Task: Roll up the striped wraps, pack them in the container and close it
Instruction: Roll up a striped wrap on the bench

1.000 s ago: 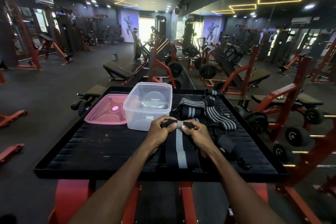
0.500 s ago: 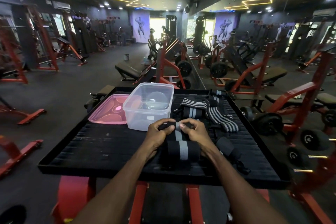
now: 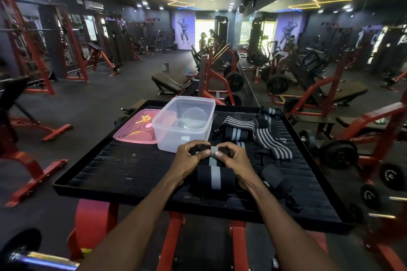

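Rolled further since a second ago: the black wrap with the grey stripe (image 3: 214,177) now shows less flat length on the black tray (image 3: 114,174). Left hand (image 3: 191,156) and right hand (image 3: 231,157) both curl fingers around the roll's ends, gripping it near the tray's front middle. Clear container (image 3: 182,125) stands open just beyond the hands, pink lid (image 3: 137,127) beside it. More striped wraps (image 3: 253,134) lie loose to the right.
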Motion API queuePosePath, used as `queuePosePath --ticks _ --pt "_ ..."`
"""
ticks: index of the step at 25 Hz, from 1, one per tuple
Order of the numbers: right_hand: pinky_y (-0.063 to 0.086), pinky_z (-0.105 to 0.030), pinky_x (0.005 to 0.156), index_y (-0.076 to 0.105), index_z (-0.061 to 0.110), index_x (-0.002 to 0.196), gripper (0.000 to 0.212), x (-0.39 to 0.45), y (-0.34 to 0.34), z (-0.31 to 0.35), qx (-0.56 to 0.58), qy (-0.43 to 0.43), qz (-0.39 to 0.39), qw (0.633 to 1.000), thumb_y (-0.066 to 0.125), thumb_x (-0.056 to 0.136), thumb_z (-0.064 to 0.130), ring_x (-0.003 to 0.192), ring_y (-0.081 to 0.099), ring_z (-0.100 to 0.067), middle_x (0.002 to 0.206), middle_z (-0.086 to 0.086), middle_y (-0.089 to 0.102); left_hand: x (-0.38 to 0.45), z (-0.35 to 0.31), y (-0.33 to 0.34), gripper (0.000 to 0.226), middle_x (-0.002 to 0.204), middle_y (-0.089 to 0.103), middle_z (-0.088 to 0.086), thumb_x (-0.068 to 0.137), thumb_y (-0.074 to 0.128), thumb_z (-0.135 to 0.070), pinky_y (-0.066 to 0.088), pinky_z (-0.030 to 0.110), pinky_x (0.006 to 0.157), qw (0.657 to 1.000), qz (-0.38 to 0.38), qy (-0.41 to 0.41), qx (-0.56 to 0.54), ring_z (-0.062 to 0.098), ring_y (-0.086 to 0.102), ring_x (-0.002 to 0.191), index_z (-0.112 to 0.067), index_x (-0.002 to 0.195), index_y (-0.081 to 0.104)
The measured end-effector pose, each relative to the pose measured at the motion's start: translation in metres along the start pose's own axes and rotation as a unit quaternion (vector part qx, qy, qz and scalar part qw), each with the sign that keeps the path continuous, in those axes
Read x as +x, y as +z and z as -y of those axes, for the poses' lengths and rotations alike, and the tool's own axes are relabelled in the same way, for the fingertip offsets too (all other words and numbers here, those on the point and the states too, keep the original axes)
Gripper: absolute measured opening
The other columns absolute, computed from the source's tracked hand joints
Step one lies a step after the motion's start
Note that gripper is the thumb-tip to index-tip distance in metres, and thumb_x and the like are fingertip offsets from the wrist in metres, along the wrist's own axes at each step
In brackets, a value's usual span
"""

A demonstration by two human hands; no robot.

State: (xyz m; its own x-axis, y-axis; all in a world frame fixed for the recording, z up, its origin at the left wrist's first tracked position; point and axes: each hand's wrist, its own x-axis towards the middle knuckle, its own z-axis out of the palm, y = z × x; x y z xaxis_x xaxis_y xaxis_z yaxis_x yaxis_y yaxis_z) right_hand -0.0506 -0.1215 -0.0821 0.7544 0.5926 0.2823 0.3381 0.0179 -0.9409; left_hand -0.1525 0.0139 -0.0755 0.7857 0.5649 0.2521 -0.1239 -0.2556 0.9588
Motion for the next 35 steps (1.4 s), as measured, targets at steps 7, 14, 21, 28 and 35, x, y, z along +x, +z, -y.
queuePosePath --ticks 7,14,21,28,35 --pt "0.049 -0.018 0.079 0.07 0.018 0.094 0.012 -0.001 0.003 0.001 0.054 0.007 0.012 0.998 0.072 0.089 0.007 0.086 0.064 -0.007 0.093 0.001 0.071 0.0 -0.001 -0.001 0.019 0.095 0.075 0.002 0.083 0.076 -0.003 0.054 0.017 0.081 1.0 -0.005 0.001 -0.002 0.006 0.069 0.087 -0.008 0.101 0.075" --pt "0.05 -0.015 0.078 0.071 0.01 0.101 0.016 -0.004 0.0 0.005 0.057 -0.008 0.011 0.998 0.066 0.091 -0.002 0.087 0.066 -0.003 0.097 -0.001 0.072 0.001 0.001 0.001 0.025 0.097 0.077 0.009 0.085 0.078 -0.031 0.056 0.04 0.091 0.994 0.013 -0.076 -0.073 0.024 0.072 0.095 -0.011 0.098 0.076" --pt "0.05 -0.019 0.075 0.073 0.01 0.099 0.012 -0.004 0.001 0.007 0.116 0.079 0.003 0.99 0.067 0.094 0.018 0.081 0.067 -0.003 0.091 -0.001 0.074 -0.001 -0.001 -0.001 0.023 0.096 0.075 0.01 0.083 0.079 -0.012 0.056 0.027 0.08 0.997 0.012 -0.049 -0.066 0.016 0.069 0.086 -0.005 0.104 0.073" --pt "0.054 -0.018 0.077 0.072 0.006 0.103 0.018 -0.007 0.0 0.011 0.149 0.053 -0.005 0.987 0.069 0.088 -0.003 0.078 0.068 -0.005 0.088 -0.003 0.074 0.0 0.001 0.001 0.025 0.095 0.077 0.015 0.086 0.076 -0.028 0.056 0.038 0.084 0.993 0.005 -0.083 -0.088 0.021 0.07 0.084 -0.005 0.093 0.076" --pt "0.055 -0.025 0.077 0.075 0.008 0.096 0.016 -0.008 -0.002 0.011 0.181 0.075 -0.014 0.981 0.073 0.084 -0.002 0.081 0.07 -0.015 0.087 -0.006 0.077 -0.001 -0.002 0.001 0.026 0.099 0.075 0.01 0.079 0.079 -0.006 0.057 0.031 0.086 0.99 0.03 -0.06 -0.126 0.019 0.069 0.091 -0.01 0.104 0.075"
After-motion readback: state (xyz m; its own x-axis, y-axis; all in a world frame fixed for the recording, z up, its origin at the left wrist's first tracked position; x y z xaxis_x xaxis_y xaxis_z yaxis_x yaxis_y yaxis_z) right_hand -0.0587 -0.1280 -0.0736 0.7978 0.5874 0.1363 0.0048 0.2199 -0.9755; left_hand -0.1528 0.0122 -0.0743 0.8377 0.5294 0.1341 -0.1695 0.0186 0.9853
